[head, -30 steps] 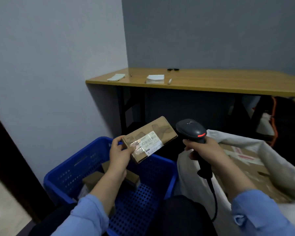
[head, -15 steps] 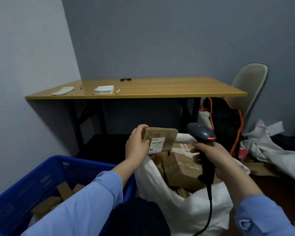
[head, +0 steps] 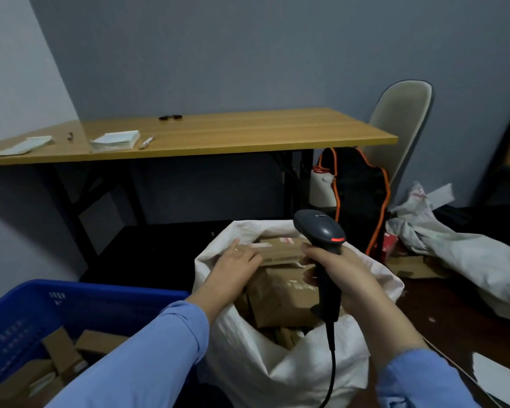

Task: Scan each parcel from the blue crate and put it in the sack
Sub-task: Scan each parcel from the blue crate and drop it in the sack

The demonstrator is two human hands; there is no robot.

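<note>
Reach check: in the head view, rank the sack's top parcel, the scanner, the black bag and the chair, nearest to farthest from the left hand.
1. top parcel, touched by the left hand
2. scanner, just right, in the right hand
3. black bag, behind the sack
4. chair, behind the black bag

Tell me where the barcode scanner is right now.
In the head view, right of centre: the barcode scanner is gripped upright in the right hand, over the open white sack, in front of the wooden table.
</note>
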